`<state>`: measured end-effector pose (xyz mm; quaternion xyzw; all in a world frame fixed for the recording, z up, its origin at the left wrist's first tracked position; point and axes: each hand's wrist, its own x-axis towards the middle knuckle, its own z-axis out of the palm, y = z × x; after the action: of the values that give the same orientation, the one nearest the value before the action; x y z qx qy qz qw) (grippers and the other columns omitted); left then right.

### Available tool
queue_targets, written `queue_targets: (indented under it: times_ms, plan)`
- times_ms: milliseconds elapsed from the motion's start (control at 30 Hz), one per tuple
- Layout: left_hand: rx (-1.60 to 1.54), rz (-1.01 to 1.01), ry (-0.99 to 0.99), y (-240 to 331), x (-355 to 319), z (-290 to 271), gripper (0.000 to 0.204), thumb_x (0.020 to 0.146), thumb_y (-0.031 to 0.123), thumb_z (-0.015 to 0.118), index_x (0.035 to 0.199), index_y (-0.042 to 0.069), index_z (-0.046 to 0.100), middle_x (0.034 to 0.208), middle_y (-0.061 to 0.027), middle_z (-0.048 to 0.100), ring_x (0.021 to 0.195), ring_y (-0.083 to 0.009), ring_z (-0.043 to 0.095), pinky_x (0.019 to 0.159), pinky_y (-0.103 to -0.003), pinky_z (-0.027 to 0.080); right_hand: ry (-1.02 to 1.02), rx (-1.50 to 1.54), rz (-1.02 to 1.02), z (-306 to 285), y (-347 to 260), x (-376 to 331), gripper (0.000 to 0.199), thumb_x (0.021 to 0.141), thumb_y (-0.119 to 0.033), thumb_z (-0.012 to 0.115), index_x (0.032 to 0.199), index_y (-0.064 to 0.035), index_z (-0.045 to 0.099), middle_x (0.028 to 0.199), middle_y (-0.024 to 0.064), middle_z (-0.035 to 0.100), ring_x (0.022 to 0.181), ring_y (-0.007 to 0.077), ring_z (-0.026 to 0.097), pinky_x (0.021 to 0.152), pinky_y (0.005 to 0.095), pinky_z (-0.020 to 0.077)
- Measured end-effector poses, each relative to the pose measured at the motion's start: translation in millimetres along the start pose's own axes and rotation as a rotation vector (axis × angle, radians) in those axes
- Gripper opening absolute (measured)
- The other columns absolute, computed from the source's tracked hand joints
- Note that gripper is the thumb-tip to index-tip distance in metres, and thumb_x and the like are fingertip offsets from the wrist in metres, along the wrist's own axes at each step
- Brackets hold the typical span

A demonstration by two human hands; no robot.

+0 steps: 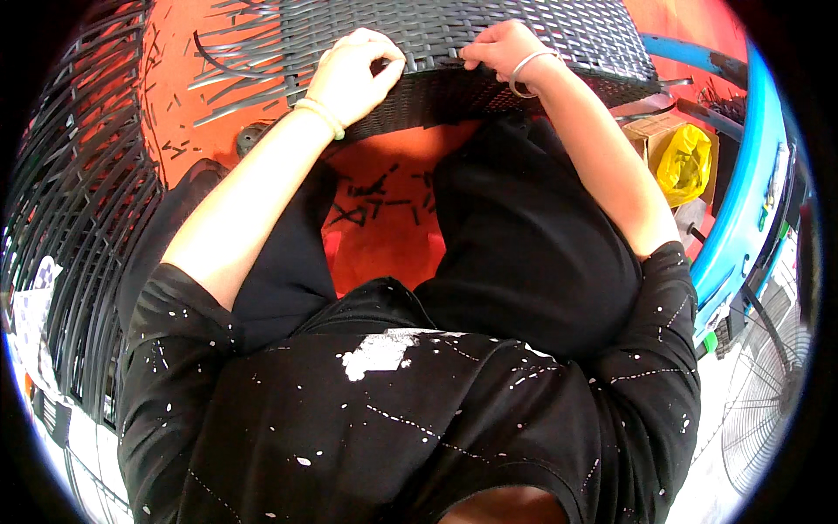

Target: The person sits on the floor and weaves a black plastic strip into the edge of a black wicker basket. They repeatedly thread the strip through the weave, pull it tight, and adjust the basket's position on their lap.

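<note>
A person seated over an orange floor [388, 236] works at the near rim of a dark woven wicker panel [489, 35], which stretches across the top of the view just beyond the knees. The left hand [353, 74], a pale beaded bracelet [319, 116] at its wrist, rests on the panel's edge with the fingers curled tightly together over the rim; whether they pinch a single strand cannot be told. The right hand [502, 51], wearing a thin silver bangle [524, 74], sits a little way along the same edge, its fingertips drawn together and pressed down on the weave near the rim. Loose dark strands [236, 61] fan out from the unfinished left side of the panel, and short cut-off scraps [375, 196] lie scattered on the floor between the person's black trouser legs. A second dark woven frame [78, 201] curves along the left side. To the right runs a blue curved rail [742, 201], with a yellow plastic bag [685, 162] tucked in a cardboard box beside it.
</note>
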<state>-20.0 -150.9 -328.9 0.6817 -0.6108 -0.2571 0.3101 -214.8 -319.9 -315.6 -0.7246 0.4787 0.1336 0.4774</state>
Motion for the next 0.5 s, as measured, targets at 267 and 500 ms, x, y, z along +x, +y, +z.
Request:
queue_targets:
  times_ms: [267,500]
  plan:
    - [0.175,0.120,0.023,12.8,-3.4,5.4,0.020,0.086,0.023,0.069,0.102,0.011,0.070,0.106,-0.0041,0.063,0.105,-0.0253,0.060,0.094,-0.039,0.046,0.064,-0.025,-0.059,9.8,0.9,5.1,0.025,0.078,-0.030,0.071,0.075,-0.0054,0.074,0.058,0.0018,0.062,0.046,0.0125,0.051,0.048,0.0293,0.0439]
    - [0.319,0.235,0.076,17.2,-2.1,9.1,0.019,0.083,0.022,0.071,0.099,0.012,0.068,0.104,-0.0028,0.061,0.101,-0.0254,0.060,0.090,-0.040,0.046,0.145,-0.260,-0.273,10.0,-2.6,4.6,0.027,0.075,-0.031,0.071,0.069,-0.0050,0.073,0.063,0.0079,0.068,0.054,0.0169,0.060,0.057,0.0323,0.0500]
